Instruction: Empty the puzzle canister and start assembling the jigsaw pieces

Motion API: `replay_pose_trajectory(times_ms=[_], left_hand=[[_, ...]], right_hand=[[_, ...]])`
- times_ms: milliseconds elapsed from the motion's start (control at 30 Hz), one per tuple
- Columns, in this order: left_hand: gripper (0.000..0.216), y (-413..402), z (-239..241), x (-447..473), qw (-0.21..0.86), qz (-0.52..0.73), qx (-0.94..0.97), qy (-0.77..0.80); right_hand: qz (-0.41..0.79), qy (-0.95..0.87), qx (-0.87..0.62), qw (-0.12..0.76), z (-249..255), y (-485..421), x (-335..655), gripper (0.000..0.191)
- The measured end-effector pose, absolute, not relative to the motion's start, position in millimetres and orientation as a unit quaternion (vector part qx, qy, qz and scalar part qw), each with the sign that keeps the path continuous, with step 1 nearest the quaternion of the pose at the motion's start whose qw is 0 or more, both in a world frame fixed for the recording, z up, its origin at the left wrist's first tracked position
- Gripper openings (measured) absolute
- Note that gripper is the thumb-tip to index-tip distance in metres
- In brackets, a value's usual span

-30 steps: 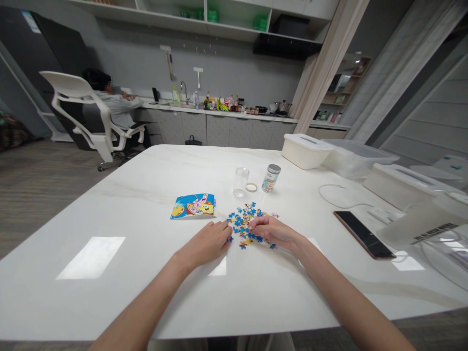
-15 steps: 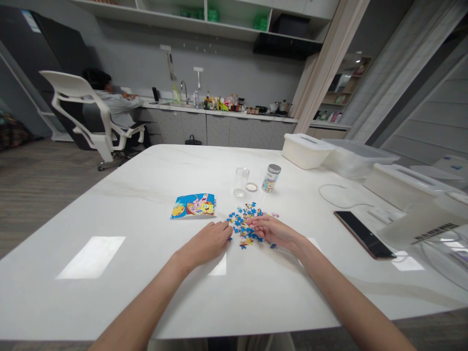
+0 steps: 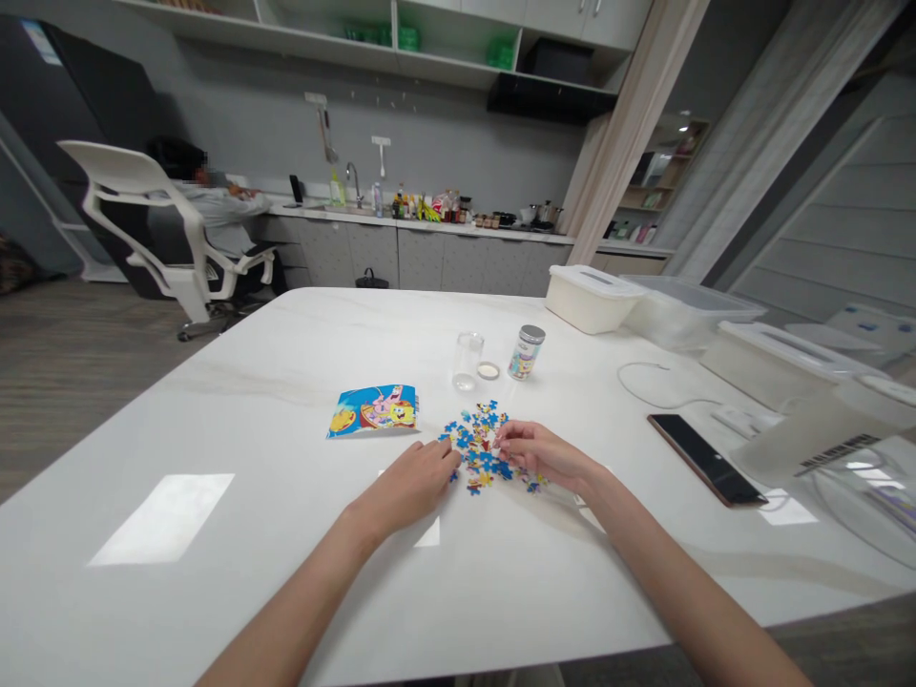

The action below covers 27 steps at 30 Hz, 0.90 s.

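A loose pile of small blue, yellow and red jigsaw puzzle pieces (image 3: 468, 441) lies on the white table. At the pile's left edge rests my left hand (image 3: 422, 477), its fingers curled down and together; anything under the fingertips is hidden. My right hand (image 3: 540, 453) is over the right side, thumb and fingers pinched; what is between them is too small to make out. A folded cartoon picture sheet (image 3: 376, 410) lies left of the pile. Behind the pieces stand a clear jar (image 3: 468, 361), its loose round lid (image 3: 488, 370) and a printed jar with a silver lid (image 3: 527, 353).
A phone (image 3: 705, 460) and a white cable (image 3: 644, 391) lie to the right. Lidded storage boxes (image 3: 593, 298) line the table's right side. A person sits in a white office chair (image 3: 139, 229) at the far left, by the kitchen counter (image 3: 429, 225).
The view has shifted slightly. My right hand has moved a little right and up off the pile's middle, uncovering red pieces. My left hand has edged right against the pile.
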<state>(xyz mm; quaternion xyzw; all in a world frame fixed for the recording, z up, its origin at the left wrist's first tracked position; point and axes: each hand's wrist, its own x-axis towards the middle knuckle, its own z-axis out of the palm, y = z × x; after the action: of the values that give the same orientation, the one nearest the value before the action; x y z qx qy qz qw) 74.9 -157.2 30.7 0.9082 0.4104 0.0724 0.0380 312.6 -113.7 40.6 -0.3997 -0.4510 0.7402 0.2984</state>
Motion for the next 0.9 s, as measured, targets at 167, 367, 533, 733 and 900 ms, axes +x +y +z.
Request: replay_pose_trajectory(times_ms=[167,367,533,733,900], left_hand=[[0.011,-155.6,34.4,70.4,0.049,0.084,0.893,0.439],[0.012,-151.8,31.2,64.9,0.033,0.098,0.879,0.466],[0.013,-148.8,30.2,60.8,0.060,0.119,0.874,0.468],[0.011,-148.0,29.8,58.9,0.061,0.123,0.879,0.457],[0.014,-146.3,24.7,58.6,0.066,0.136,0.879,0.453]], right_hand=[[0.722,-0.428,-0.438,0.322,37.9,-110.1,315.2,0.027],[0.707,-0.432,-0.449,0.335,35.1,-108.0,317.9,0.025],[0.720,-0.430,-0.438,0.324,34.0,-109.5,317.3,0.030],[0.735,-0.430,-0.416,0.319,41.2,-111.7,313.6,0.029],[0.734,-0.444,-0.410,0.310,47.1,-114.7,312.1,0.029]])
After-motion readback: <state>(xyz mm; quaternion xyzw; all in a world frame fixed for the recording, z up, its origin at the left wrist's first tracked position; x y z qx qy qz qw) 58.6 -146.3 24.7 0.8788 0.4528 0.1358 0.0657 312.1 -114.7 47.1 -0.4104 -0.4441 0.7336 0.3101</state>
